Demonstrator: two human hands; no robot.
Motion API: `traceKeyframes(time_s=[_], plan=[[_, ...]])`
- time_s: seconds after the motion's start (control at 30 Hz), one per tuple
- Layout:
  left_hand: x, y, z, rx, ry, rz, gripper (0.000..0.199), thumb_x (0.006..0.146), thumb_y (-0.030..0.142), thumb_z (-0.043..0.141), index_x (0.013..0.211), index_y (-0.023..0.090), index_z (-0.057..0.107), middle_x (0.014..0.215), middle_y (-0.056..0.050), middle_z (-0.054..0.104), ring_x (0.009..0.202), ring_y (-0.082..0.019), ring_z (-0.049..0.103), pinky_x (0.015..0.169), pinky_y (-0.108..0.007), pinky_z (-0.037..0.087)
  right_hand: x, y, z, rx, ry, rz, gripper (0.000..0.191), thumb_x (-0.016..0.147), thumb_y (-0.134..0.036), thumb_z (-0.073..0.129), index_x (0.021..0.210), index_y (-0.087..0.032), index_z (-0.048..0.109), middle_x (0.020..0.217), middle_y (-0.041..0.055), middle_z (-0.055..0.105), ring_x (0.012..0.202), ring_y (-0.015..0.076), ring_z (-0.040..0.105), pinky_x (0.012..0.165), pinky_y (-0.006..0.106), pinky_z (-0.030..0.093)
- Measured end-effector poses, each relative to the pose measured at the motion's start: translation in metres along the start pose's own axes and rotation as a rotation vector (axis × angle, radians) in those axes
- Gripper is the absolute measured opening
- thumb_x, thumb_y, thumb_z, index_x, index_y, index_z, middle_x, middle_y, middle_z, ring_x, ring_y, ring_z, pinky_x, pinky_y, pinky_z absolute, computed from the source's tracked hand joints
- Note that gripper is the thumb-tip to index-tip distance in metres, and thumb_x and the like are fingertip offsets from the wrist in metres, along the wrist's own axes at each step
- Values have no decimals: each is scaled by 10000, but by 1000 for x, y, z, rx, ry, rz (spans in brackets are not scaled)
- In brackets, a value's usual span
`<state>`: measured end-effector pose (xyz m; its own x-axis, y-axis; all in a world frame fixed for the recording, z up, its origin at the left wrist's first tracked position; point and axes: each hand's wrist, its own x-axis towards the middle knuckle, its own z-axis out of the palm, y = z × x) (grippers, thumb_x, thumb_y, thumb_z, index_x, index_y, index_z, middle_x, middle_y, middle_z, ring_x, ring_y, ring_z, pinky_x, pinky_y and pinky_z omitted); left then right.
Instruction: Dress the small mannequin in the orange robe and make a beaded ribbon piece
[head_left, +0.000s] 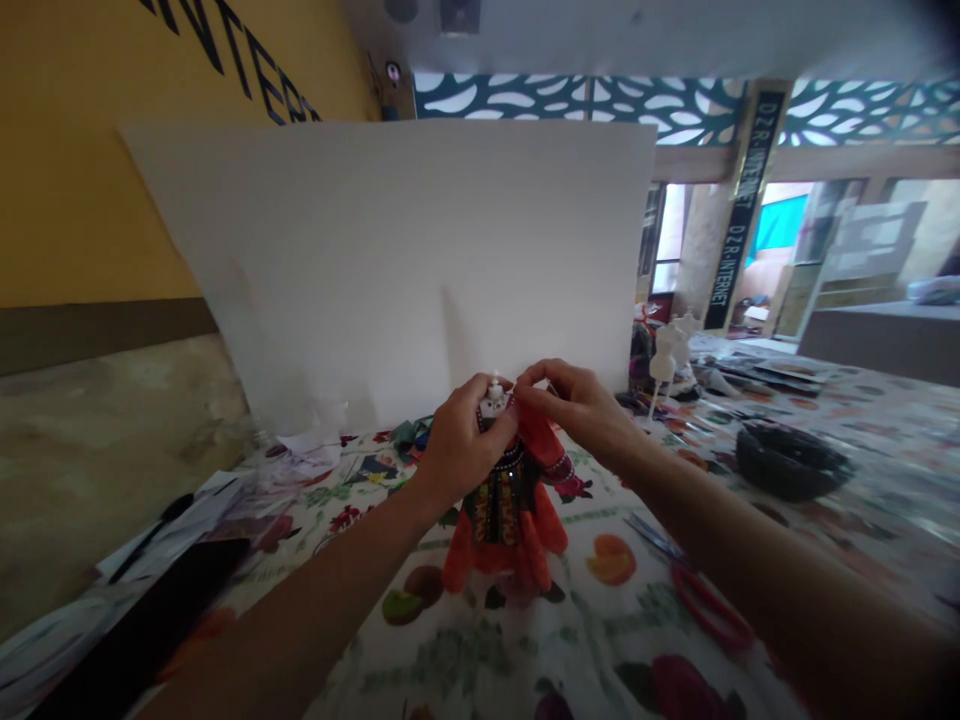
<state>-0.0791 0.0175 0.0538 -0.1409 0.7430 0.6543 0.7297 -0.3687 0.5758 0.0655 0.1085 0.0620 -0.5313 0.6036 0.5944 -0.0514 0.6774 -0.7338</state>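
Note:
A small white mannequin (495, 390) stands upright on the table in a miniature dress (499, 500). The dress has an orange-red skirt, a dark panel with gold trim, beaded edges and a red sleeve (538, 440). My left hand (465, 435) is closed around the mannequin's upper body, its thumb across the chest. At the shoulder on the right side, the fingertips of my right hand (566, 395) pinch together at the top of the red sleeve. Anything finer between those fingertips is too small to make out.
Red-handled scissors (709, 605) lie under my right forearm. A dark bowl (791, 460) stands to the right, with white mannequin forms (664, 360) behind it. Papers (180, 520) and a long black object (165, 610) lie left. A white board (420, 250) rises behind.

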Motion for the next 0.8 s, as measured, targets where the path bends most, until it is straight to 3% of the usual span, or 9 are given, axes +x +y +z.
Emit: traceKeyframes(time_s=[0.27,0.43,0.57,0.8], plan=[[-2,-1,-1,6,-6,30,183,905,281,571,1068,209,611,1008,-56,692,859,-183,625,743,-302,493,2,-3,1,-70,-15,8,113,820,-312,639,798,-203,655,604,-37,469,591,124,419,566,285,317],[-3,-3,-1,-2,-3,22,197,903,287,568,1079,207,604,1018,-57,688,861,-182,624,750,-303,494,4,-2,1,-110,-17,-58,107,823,-294,634,797,-192,659,799,25,627,699,146,513,652,307,389],[-3,-5,0,-7,0,26,206,899,276,567,1090,204,590,993,-47,677,849,-177,616,742,-300,488,5,-3,1,-77,-43,-118,100,836,-277,626,793,-191,654,926,50,666,796,162,565,731,321,427],[-2,-7,2,-22,15,45,186,910,271,563,1083,210,589,989,-52,680,849,-178,618,742,-306,487,9,1,2,-131,-14,-84,119,830,-304,632,798,-193,657,820,19,615,686,133,489,632,295,372]])
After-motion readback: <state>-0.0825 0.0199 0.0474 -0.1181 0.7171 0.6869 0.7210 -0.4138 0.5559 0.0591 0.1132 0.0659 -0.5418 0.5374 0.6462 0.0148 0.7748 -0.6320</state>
